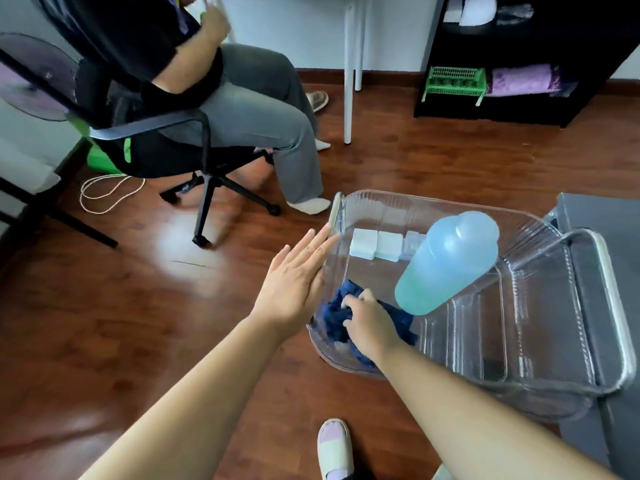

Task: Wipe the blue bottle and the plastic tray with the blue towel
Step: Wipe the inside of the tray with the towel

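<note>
— Starting with the head view: what did the right hand have?

— Its fingers were clamped on the towel, a dark blue crumpled bunch pressed into the near-left corner of the tray, at about 6 o'clock in the picture.

— And the left hand?

— Flat, fingers spread apart and stretched out, gripping nothing. It lay against the outside of the tray's left wall, fingertips near the rim at about 10 o'clock from the towel.

— Where did the bottle stand?

— Inside the tray, tilted, its pale blue cap end pointing to 1 o'clock and its greenish base just beside the towel, at 2 o'clock from the right hand. I could not tell whether bottle and towel touched.

— Anything else in the tray?

— Three small white blocks in a row along the far wall, at 12 o'clock from the towel. The tray rested partly on a grey surface at 3 o'clock, its left part out over the wooden floor.
</note>
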Available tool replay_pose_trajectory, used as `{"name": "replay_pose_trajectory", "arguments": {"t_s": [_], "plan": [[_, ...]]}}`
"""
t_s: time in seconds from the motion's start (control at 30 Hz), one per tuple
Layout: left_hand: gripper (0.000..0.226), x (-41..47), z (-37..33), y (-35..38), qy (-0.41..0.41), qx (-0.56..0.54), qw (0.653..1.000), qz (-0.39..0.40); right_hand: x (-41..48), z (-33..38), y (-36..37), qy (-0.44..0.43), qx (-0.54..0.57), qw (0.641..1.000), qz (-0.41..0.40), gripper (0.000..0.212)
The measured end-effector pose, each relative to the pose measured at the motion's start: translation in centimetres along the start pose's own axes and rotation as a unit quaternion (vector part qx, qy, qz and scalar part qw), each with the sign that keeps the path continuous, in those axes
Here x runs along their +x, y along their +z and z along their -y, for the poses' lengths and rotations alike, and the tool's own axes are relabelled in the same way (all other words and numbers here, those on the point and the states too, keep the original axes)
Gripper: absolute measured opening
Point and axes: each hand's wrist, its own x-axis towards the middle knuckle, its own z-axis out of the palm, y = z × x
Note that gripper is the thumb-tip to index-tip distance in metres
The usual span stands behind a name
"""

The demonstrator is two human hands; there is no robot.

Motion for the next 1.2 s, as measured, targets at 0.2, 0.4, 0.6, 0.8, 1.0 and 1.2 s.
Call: {"name": "replay_pose_trajectory", "arguments": {"t_s": [0.2, 0.4, 0.6, 0.8, 1.0, 1.2], "plan": [[0.051, 0.0, 0.3, 0.4, 0.002, -0.036, 0.999, -0.009, 4.7, 1.1, -1.0, 0.049, 0.024, 0.996, -0.071, 0.035], [0.050, -0.1, -0.2, 0.1, -0.002, -0.029, 1.000, -0.008, 0.5, -0.2, -0.3, -0.009, -0.002, 0.999, 0.051, 0.032], [0.051, -0.1, -0.4, 0.1, -0.011, -0.030, 0.999, -0.006, 1.4, -0.4, -0.2, 0.004, -0.070, 0.997, -0.018, 0.032], [0.053, 0.0, -0.2, 0.6, -0.021, -0.044, 0.999, -0.019, 3.4, -0.9, -1.0, 0.027, -0.076, 0.994, -0.071, 0.037], [0.052, -0.2, -0.2, 0.5, -0.020, -0.025, 0.999, -0.015, -1.7, -4.6, -1.5, -0.025, -0.070, 0.991, 0.110, 0.027], [0.053, -0.2, -0.5, 0.3, -0.029, 0.013, 0.999, -0.017, -3.6, -9.8, -4.7, 0.032, -0.096, 0.983, 0.156, 0.033]]}}
